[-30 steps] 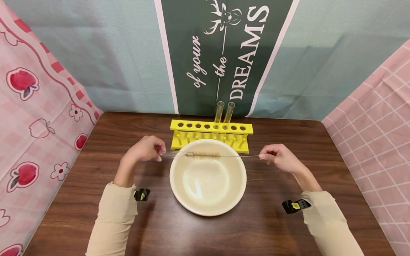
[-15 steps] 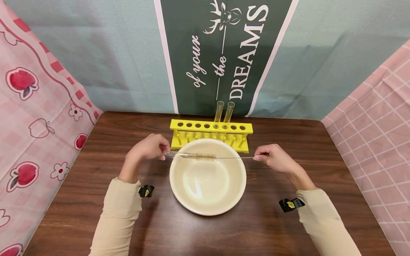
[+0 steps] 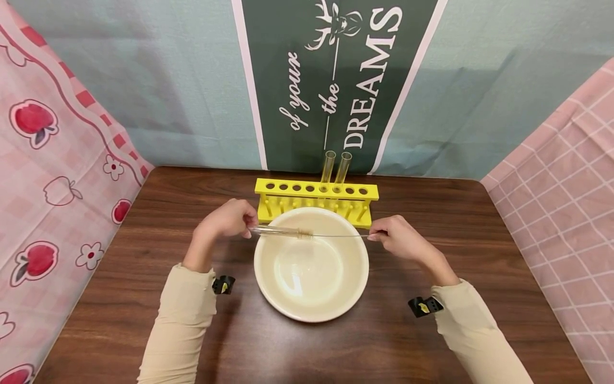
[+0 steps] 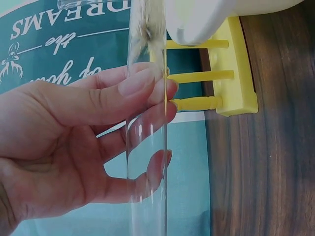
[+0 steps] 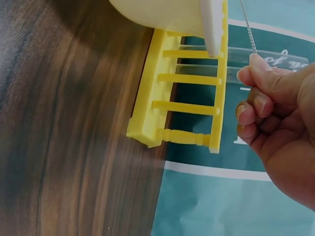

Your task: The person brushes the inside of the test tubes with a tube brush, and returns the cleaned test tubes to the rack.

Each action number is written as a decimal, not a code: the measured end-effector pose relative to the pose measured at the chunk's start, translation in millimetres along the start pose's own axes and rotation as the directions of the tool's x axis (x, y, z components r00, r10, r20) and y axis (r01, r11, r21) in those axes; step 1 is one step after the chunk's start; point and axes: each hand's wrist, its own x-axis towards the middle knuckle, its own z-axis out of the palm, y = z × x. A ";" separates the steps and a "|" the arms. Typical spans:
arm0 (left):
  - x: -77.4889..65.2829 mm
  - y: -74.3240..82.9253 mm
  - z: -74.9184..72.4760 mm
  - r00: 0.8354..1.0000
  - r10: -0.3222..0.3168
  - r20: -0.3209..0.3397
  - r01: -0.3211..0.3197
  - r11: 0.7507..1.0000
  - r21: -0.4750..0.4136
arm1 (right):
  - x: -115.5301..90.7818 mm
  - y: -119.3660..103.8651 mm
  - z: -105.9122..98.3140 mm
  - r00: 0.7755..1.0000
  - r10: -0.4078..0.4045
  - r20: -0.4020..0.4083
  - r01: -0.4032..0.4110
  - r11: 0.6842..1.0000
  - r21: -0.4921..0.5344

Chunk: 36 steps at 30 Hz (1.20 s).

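My left hand (image 3: 232, 218) pinches a clear glass test tube (image 4: 146, 147) between thumb and fingers, the tube lying roughly level over the far part of a cream bowl (image 3: 312, 306). From the right, a test tube brush (image 3: 305, 233) reaches into the tube's mouth. Most of its tan bristles are inside the glass, with a short tuft outside. My right hand (image 3: 395, 234) pinches the brush's twisted wire handle (image 5: 250, 32) near its end, just past the bowl's right rim. In the left wrist view, bristles show inside the tube beyond my fingertips.
Behind the bowl stands a yellow test tube rack (image 3: 288, 188), partly hidden by the bowl's far rim. Two upright glass test tubes (image 3: 341, 168) stand in it. A cloth-covered wall (image 3: 192, 106) rises behind the brown wooden table (image 3: 158, 213), with patterned cloths at both sides.
The right hand has moved left, pushing the brush deeper into the test tube. My left hand has shifted slightly right with the tube, so more bristles are inside. Bowl and rack stay put.
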 end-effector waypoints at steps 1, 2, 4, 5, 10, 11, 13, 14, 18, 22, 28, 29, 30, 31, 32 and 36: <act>0.4 0.8 0.0 1.000 0.003 -0.001 -0.003 1.000 0.005 | 0.9 -1.0 0.2 1.000 -0.008 -0.003 0.008 1.000 -0.007; 0.7 1.1 0.2 1.000 0.007 -0.003 -0.007 1.000 0.011 | 1.9 -2.1 0.3 1.000 -0.018 -0.006 0.018 1.000 -0.014; 1.4 2.1 0.0 1.000 0.013 -0.010 -0.012 1.000 0.022 | 4.0 -4.5 0.3 0.999 -0.040 -0.012 0.040 0.999 -0.027; 1.7 2.8 0.1 1.000 0.016 -0.015 -0.016 1.000 0.027 | 5.0 -5.3 0.6 0.999 -0.051 -0.014 0.050 0.998 -0.033; 4.2 5.3 1.4 0.999 0.033 -0.022 -0.032 0.999 0.029 | 8.8 -8.9 2.3 0.996 -0.085 -0.010 0.084 0.995 -0.044; 4.7 5.9 1.7 0.999 0.035 -0.021 -0.035 0.999 0.031 | 9.4 -9.2 2.8 0.996 -0.089 -0.008 0.089 0.995 -0.046; 5.7 7.6 2.0 0.999 0.032 -0.018 -0.032 0.999 0.029 | 10.9 -10.2 3.8 0.995 -0.101 -0.007 0.100 0.994 -0.050; 6.1 8.6 2.1 0.999 0.031 -0.017 -0.031 0.999 0.029 | 11.9 -11.1 4.1 0.994 -0.106 -0.007 0.105 0.993 -0.052; 7.9 13.3 3.1 0.999 0.035 -0.020 -0.035 0.999 0.031 | 17.1 -16.5 5.7 0.992 -0.129 -0.001 0.129 0.990 -0.055; 10.3 17.6 5.1 0.998 0.063 -0.020 -0.062 0.998 0.031 | 23.1 -23.8 6.7 0.987 -0.161 0.015 0.161 0.985 -0.058; 13.6 22.5 6.1 0.996 0.088 -0.002 -0.088 0.995 0.036 | 29.6 -31.2 10.3 0.981 -0.190 0.028 0.192 0.977 -0.094; 14.3 23.3 6.3 0.996 0.091 0.004 -0.091 0.995 0.030 | 30.4 -32.3 11.2 0.981 -0.192 0.031 0.194 0.976 -0.102; 15.0 24.3 6.4 0.995 0.097 0.009 -0.097 0.995 0.027 | 31.1 -33.6 12.0 0.981 -0.192 0.034 0.195 0.975 -0.108; 15.3 25.4 6.4 0.995 0.102 0.013 -0.102 0.995 0.023 | 31.9 -35.1 12.8 0.981 -0.190 0.038 0.193 0.975 -0.110; 15.6 26.6 6.3 0.994 0.108 0.015 -0.108 0.994 0.020 | 32.8 -36.6 13.8 0.981 -0.189 0.042 0.192 0.975 -0.112; 17.2 32.0 6.6 0.992 0.126 0.024 -0.126 0.992 0.001 | 36.0 -42.2 18.4 0.982 -0.176 0.066 0.183 0.977 -0.109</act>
